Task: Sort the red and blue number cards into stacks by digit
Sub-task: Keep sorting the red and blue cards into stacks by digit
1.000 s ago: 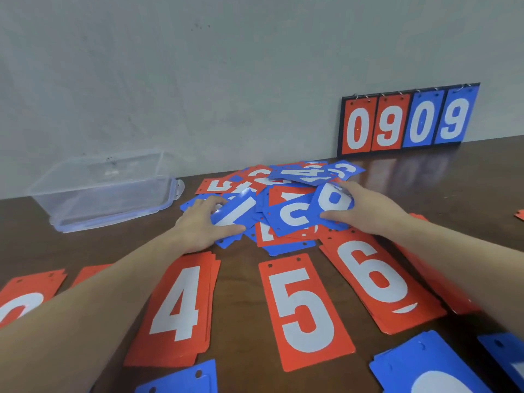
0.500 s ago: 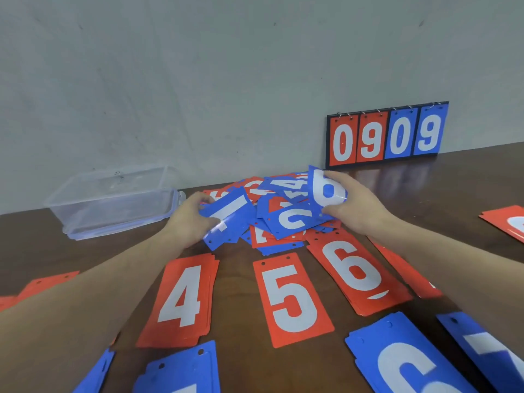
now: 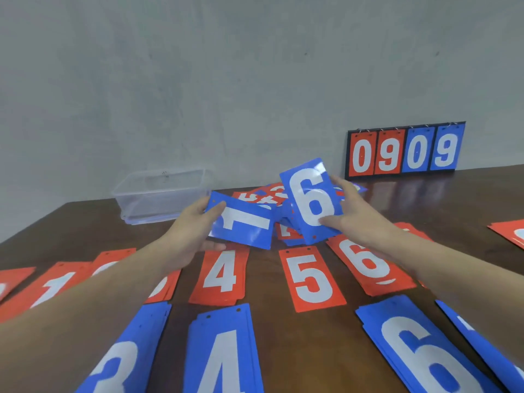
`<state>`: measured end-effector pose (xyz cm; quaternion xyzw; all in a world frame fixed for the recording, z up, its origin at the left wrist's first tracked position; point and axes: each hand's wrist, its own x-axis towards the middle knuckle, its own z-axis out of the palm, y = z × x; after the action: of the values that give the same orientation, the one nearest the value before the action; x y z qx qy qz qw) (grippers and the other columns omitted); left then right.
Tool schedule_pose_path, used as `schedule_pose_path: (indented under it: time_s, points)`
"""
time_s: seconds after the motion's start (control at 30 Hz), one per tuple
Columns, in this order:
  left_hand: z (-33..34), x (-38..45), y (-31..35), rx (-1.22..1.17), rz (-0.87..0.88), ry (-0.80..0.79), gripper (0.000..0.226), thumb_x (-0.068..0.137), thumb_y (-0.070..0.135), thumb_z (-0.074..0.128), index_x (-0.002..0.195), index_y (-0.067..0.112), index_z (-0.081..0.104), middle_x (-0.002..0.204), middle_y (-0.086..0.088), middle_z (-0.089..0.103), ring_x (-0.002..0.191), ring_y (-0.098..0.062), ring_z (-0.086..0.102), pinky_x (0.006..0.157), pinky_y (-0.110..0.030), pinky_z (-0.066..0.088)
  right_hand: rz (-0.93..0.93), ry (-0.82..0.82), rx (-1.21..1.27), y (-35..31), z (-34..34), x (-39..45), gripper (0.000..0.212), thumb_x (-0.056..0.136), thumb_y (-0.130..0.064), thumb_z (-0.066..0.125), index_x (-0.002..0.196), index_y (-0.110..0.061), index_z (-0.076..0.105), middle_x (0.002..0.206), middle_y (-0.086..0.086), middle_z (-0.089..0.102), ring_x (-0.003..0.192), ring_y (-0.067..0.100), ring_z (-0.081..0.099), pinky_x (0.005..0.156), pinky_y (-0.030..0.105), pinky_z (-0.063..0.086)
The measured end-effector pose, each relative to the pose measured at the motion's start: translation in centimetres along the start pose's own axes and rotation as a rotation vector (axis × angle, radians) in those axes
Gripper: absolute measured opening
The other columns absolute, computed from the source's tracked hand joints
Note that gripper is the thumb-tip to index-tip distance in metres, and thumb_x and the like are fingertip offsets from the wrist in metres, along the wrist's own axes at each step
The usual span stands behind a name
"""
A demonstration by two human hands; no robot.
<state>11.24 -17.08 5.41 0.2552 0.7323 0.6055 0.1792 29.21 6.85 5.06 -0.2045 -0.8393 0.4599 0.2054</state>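
The left hand (image 3: 189,231) pinches a blue 1 card (image 3: 243,221) and the right hand (image 3: 357,219) pinches a blue 6 card (image 3: 311,198), both lifted over the unsorted pile (image 3: 262,195). The cards look thin, light, stiff and glossy, best gripped at an edge.

A glossy dark wooden table (image 3: 467,199) stands against a plain grey wall (image 3: 226,80).

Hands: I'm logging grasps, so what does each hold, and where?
Left hand grips the blue 1 card by its left end. Right hand holds the blue 6 card along its right edge.
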Motion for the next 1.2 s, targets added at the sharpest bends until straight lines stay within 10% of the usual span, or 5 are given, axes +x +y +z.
schedule_pose_path:
  time_s: [0.13, 0.27, 0.5, 0.97, 1.2]
  points:
    - [-1.7, -2.6, -0.3, -0.058, -0.009, -0.022, 0.022, 0.104, 0.02, 0.05, 0.12, 0.022, 0.066, 0.116, -0.004, 0.073, 0.103, -0.024, 0.072, 0.081, -0.041, 0.061, 0.049, -0.139, 0.097, -1.7, 1.3, -1.5, 0.033, 0.093, -0.011, 0.069, 0.119, -0.027, 0.056, 0.108, -0.008, 0.075, 0.09, 0.008, 0.073, 0.074, 0.023, 0.059]
    - [-3.7, -4.7, -0.6, -0.137, -0.027, 0.09, 0.021, 0.096, 0.003, 0.059, 0.116, 0.008, 0.057, 0.115, -0.013, 0.071, 0.099, -0.024, 0.074, 0.076, -0.034, 0.063, 0.007, -0.171, 0.138, -3.5, 2.8, -2.7, 0.017, 0.091, -0.02, 0.072, 0.107, -0.025, 0.068, 0.097, -0.002, 0.078, 0.087, 0.02, 0.076, 0.083, 0.038, 0.061]
    - [-8.5, -8.8, -0.7, -0.213, -0.031, 0.197, 0.015, 0.095, 0.012, 0.065, 0.11, 0.014, 0.064, 0.099, -0.012, 0.075, 0.073, -0.021, 0.069, 0.056, -0.028, 0.056, -0.092, -0.202, 0.121, -6.6, 6.3, -4.0, 0.011, 0.1, -0.024, 0.06, 0.111, -0.024, 0.059, 0.058, 0.004, 0.066, 0.042, 0.019, 0.057, 0.04, 0.026, 0.04]
    - [-21.6, -18.1, -3.7, -0.243, -0.125, 0.436, 0.014, 0.094, 0.008, 0.063, 0.106, 0.01, 0.056, 0.097, -0.014, 0.072, 0.08, -0.022, 0.072, 0.069, -0.036, 0.054, -0.136, -0.34, 0.159, -11.7, 17.5, -4.6, 0.009, 0.093, -0.021, 0.068, 0.086, -0.025, 0.071, 0.06, -0.017, 0.062, 0.055, 0.009, 0.047, 0.054, 0.024, 0.036]
    - [-25.5, -21.8, -4.9, -0.204, -0.223, 0.551, 0.013, 0.093, 0.014, 0.067, 0.106, 0.016, 0.068, 0.099, -0.013, 0.076, 0.08, -0.029, 0.072, 0.077, -0.044, 0.06, -0.039, -0.515, 0.341, -13.6, 22.0, -5.5, 0.021, 0.104, -0.025, 0.052, 0.106, -0.011, 0.067, 0.067, 0.008, 0.061, 0.053, 0.018, 0.052, 0.045, 0.025, 0.04]
